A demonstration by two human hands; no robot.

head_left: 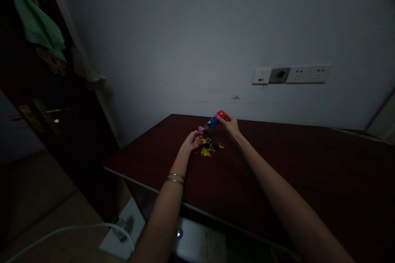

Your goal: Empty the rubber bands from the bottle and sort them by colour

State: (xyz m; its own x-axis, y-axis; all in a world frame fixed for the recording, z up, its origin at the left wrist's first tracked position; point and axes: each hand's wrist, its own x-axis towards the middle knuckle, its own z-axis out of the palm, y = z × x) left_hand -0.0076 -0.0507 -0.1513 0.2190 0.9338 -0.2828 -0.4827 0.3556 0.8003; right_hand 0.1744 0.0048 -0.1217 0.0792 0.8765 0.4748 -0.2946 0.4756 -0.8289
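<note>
My right hand point(231, 125) grips a clear bottle point(212, 122) with red, blue and dark layers of small contents. It is tilted, with its narrow end pointing down to the left. My left hand point(193, 140) is at that narrow end, fingers curled around a small pinkish-purple bundle point(200, 129) whose details are too small to make out. Just right of the left fingers, a loose pile of yellow bands point(206, 153) lies on the table, mixed with black bands point(212, 146). They look like small rubber bands.
The dark red-brown table point(277, 164) stands against a grey wall with a row of sockets point(298, 74). A dark door point(80, 131) with a hanging green cloth point(40, 24) is at left. A white cable point(77, 227) crosses low at left, near a white board point(135, 213).
</note>
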